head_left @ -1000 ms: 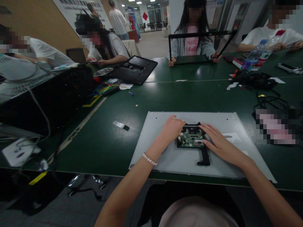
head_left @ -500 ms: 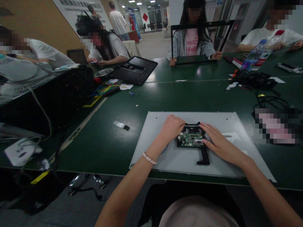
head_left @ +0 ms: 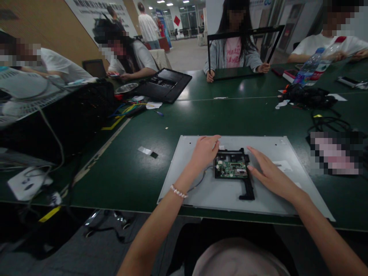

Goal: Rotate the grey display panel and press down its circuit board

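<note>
A green circuit board (head_left: 232, 168) sits in a black plastic bracket (head_left: 247, 189) with a leg pointing towards me. Both lie on a flat grey metal panel (head_left: 186, 153). At the bracket's upper left is my left hand (head_left: 204, 151), fingers stretched out and holding nothing; a thin cable (head_left: 201, 179) runs from the board's left side beneath that wrist. Just right of the bracket, my right hand (head_left: 266, 172) is open, thumb and fingers apart, the thumb close to the frame's edge. Whether the thumb touches it I cannot tell.
Across the green table (head_left: 189, 119) a person holds up a black rectangular frame (head_left: 244, 73). A black display housing (head_left: 163, 84) lies back left. Bottles (head_left: 309, 65), dark cables (head_left: 309, 96) and a pink item (head_left: 333, 153) are on the right. A short tape strip (head_left: 147, 152) lies left.
My left hand has come off the bracket, moving slightly up and left with its fingers straightened. My right hand has shifted a little right, away from the bracket. The cable shows more now.
</note>
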Action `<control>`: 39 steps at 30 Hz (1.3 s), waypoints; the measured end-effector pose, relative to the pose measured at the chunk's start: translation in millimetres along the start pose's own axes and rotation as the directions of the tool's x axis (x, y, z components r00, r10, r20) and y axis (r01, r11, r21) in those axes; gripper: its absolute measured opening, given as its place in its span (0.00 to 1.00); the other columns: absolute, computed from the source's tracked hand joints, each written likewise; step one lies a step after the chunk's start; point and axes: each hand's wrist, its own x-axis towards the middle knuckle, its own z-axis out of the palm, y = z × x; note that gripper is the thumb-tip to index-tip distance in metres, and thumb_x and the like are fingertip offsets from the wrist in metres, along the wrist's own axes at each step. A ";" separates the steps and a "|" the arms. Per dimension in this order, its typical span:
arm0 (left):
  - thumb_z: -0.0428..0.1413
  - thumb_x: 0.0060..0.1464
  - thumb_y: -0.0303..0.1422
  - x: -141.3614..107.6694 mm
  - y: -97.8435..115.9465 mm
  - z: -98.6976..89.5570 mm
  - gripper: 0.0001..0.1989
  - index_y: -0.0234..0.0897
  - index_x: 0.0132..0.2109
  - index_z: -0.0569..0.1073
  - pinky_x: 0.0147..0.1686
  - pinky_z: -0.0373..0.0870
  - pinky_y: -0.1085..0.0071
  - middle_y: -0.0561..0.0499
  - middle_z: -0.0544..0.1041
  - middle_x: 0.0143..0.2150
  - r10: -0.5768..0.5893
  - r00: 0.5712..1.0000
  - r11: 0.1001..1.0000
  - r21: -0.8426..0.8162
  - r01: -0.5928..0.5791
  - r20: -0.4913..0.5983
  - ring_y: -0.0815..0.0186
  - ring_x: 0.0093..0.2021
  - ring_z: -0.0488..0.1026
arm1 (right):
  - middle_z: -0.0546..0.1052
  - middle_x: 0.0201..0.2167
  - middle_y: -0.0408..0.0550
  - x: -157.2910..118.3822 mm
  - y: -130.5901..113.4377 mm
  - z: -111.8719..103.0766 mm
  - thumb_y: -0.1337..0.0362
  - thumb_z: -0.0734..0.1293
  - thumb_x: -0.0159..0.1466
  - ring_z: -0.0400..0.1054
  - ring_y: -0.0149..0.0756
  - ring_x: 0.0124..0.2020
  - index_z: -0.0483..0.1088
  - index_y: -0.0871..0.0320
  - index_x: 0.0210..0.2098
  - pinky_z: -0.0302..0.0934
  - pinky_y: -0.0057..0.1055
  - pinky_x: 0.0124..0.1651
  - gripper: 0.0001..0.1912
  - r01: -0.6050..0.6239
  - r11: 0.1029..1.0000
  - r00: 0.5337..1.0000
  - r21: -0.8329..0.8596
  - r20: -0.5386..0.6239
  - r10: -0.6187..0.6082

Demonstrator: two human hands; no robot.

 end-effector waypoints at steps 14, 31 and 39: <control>0.53 0.59 0.35 -82.4 -122.7 -86.1 0.20 0.33 0.56 0.70 0.55 0.66 0.61 0.40 0.73 0.56 -0.541 0.787 0.724 0.311 0.616 -0.297 0.55 0.55 0.71 | 0.61 0.66 0.53 1.0 0.9 -0.3 0.57 0.55 0.71 0.56 0.48 0.67 0.46 0.49 0.69 0.51 0.54 0.67 0.29 0.046 0.999 0.998 -0.025 -0.031 -0.046; 0.49 0.60 0.36 -123.7 -111.5 -90.0 0.15 0.38 0.48 0.76 0.43 0.67 0.63 0.43 0.80 0.43 -0.552 0.775 0.676 0.380 0.632 -0.308 0.55 0.42 0.77 | 0.60 0.67 0.54 -11.7 -6.1 1.1 0.57 0.56 0.71 0.55 0.48 0.67 0.44 0.50 0.70 0.51 0.55 0.67 0.30 0.036 0.999 0.997 -0.040 -0.066 -0.038; 0.52 0.58 0.35 -133.3 -107.8 -94.1 0.19 0.32 0.54 0.72 0.50 0.68 0.54 0.37 0.74 0.54 -0.539 0.808 0.722 0.362 0.589 -0.238 0.49 0.52 0.73 | 0.61 0.66 0.54 -15.6 -9.3 4.2 0.57 0.56 0.71 0.56 0.46 0.66 0.45 0.51 0.69 0.52 0.53 0.67 0.29 0.048 0.998 0.997 -0.050 -0.066 -0.051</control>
